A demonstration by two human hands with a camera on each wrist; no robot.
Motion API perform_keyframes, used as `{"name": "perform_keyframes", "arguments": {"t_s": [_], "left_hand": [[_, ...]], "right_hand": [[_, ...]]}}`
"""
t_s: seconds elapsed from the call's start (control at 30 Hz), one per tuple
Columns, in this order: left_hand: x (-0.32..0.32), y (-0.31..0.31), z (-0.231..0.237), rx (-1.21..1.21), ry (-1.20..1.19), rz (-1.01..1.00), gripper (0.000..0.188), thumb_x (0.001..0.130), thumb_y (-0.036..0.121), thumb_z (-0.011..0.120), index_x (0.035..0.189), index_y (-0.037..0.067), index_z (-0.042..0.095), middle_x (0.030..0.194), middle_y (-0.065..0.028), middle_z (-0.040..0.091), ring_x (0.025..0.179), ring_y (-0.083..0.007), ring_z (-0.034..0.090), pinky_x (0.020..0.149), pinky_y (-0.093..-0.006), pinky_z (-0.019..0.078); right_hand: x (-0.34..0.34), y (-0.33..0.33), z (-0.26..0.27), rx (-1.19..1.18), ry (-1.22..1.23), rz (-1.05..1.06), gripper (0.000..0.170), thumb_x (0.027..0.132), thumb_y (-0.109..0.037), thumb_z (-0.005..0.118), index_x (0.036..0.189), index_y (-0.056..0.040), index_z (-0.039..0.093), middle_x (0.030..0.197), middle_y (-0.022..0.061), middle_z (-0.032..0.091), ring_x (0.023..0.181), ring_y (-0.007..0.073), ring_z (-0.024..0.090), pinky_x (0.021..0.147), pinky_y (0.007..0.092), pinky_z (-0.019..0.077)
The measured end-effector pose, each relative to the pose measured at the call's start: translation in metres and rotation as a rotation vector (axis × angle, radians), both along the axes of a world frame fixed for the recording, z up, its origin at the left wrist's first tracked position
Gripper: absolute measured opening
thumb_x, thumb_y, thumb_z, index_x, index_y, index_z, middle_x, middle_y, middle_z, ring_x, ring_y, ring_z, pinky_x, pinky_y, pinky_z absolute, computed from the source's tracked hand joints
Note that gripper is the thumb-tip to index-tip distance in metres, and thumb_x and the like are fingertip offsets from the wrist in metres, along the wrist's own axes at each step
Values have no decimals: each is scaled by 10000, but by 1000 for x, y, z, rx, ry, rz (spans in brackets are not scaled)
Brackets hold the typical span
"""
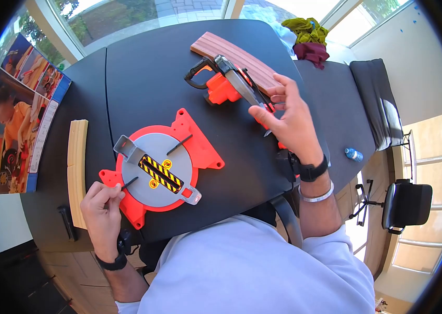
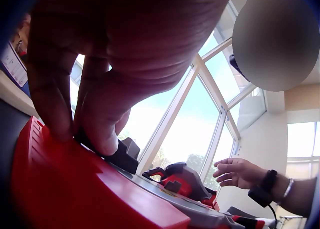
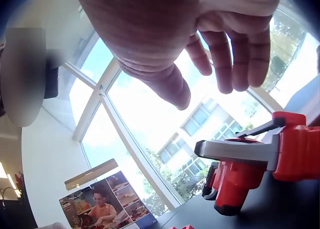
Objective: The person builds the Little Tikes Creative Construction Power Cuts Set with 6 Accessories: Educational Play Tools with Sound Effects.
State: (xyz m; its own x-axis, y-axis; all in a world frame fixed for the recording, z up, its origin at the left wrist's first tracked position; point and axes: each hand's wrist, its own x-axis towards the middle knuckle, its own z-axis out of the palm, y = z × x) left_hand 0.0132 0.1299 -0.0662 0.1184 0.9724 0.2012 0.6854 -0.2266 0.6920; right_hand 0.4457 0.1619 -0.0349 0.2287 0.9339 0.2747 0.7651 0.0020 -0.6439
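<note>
A red base with a round grey plate (image 1: 153, 144) and a yellow-black striped slot lies on the dark table. At its lower left, my left hand (image 1: 100, 209) pinches a small black piece (image 1: 130, 182) between thumb and fingers; the left wrist view shows the fingertips at the red base (image 2: 65, 179). A red, grey and black toy saw (image 1: 224, 86) lies at the back, beside a reddish-brown plank (image 1: 236, 55). Above the saw's right end is my right hand (image 1: 295, 123), fingers spread and slightly bent, holding nothing; in the right wrist view the saw (image 3: 240, 174) is below it.
A pale wooden strip (image 1: 76, 167) lies left of the base, with a black object (image 1: 66, 222) near its lower end. A picture box (image 1: 17, 120) stands at the far left. Cloths (image 1: 307, 34) are at the back right, a blue bottle (image 1: 353, 154) at the right.
</note>
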Motion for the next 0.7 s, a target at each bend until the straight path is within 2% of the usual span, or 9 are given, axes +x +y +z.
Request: {"name": "perform_keyframes", "arguments": {"t_s": [0.03,0.17,0.23,0.37,0.43,0.5,0.6,0.63,0.7], "left_hand": [[2,-1,1,-18,-15,13,125,901,-118,825,983,-64,749,781,-62,543,670,-148,521,603,-323,418],[5,-4,6,-48,-29,24,128,905,-119,826,998,-76,749,805,-55,560,693,-132,540,629,-311,443],[4,-6,6,-60,-34,30,137,901,-116,832,1009,-73,759,813,-58,579,700,-137,559,634,-305,456],[5,-6,4,-31,-45,33,142,894,-62,866,1013,-46,790,827,-81,630,669,-163,601,600,-312,484],[6,-6,6,-27,-30,39,152,887,-56,874,1015,-47,792,836,-85,645,677,-167,625,605,-311,504],[6,-6,7,-36,-8,32,180,873,-42,889,1029,-48,800,852,-92,663,692,-184,672,630,-310,552],[7,-7,7,-49,-33,40,196,873,-36,891,1051,-44,810,861,-95,666,702,-195,686,650,-312,574],[7,-8,10,-65,-44,36,193,881,-55,882,1053,-72,797,861,-88,668,735,-170,695,666,-288,567],[5,-8,7,-47,-44,34,202,881,-51,883,1065,-70,801,877,-94,681,736,-174,703,665,-290,572]], "right_hand": [[-1,4,-3,-74,11,11,1006,847,-412,989,1598,4,466,1304,238,712,1171,361,719,983,460,608],[-7,18,-19,-72,-102,66,979,836,-391,992,1569,10,482,1305,269,713,1193,412,727,981,481,609],[-8,26,-27,-153,-224,71,891,842,-333,977,1513,14,504,1258,297,735,1166,467,735,960,519,607],[-23,30,-24,-195,-377,8,791,852,-271,957,1447,20,525,1143,295,768,1097,491,749,925,544,606],[-24,32,-27,-142,-390,-26,662,885,-201,914,1383,30,544,1033,282,782,1026,494,762,892,553,608],[-21,39,-34,-160,-379,-46,614,896,-168,892,1364,31,549,1020,285,778,1011,497,760,879,561,606],[-15,43,-40,-155,-369,-48,528,914,-111,849,1329,31,555,1005,290,770,986,503,754,852,578,597],[-15,41,-38,-133,-368,-26,491,922,-86,828,1314,31,557,1004,292,766,977,505,751,836,587,590],[-16,38,-32,-87,-348,-6,492,923,-85,828,1317,26,554,1001,291,762,972,504,750,822,591,583]]}}
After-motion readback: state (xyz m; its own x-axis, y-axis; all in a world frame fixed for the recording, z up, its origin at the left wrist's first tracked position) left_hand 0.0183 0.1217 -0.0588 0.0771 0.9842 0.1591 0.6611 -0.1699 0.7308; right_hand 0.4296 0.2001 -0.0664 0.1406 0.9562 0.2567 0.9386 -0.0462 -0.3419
